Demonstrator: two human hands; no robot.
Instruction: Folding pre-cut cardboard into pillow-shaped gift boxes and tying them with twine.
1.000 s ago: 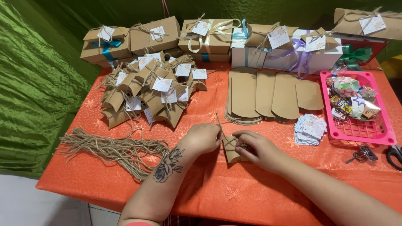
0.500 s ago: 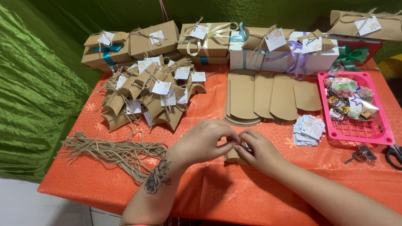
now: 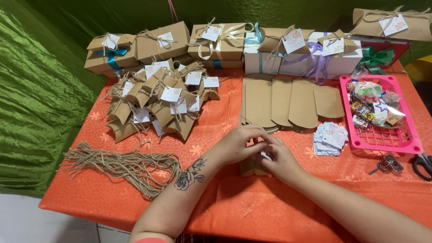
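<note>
Both my hands meet over a small brown cardboard pillow box (image 3: 249, 167) lying on the orange tablecloth (image 3: 225, 211). My left hand (image 3: 240, 143), its forearm tattooed with a flower, curls its fingers over the box from the left. My right hand (image 3: 281, 158) pinches at the same spot from the right, with a bit of white tag showing between the fingertips. Most of the box is hidden under the hands.
A pile of finished pillow boxes with tags (image 3: 157, 101) lies at the left, a twine bundle (image 3: 121, 164) nearer me. Flat box blanks (image 3: 288, 101), a tag stack (image 3: 330, 137), a pink candy basket (image 3: 387, 139), keys (image 3: 386, 164), scissors (image 3: 422, 164) and big gift boxes (image 3: 225, 42) are also there.
My hands have closed together over the small box. A second ago they were apart with twine stretched up from it; now the box is mostly covered.
</note>
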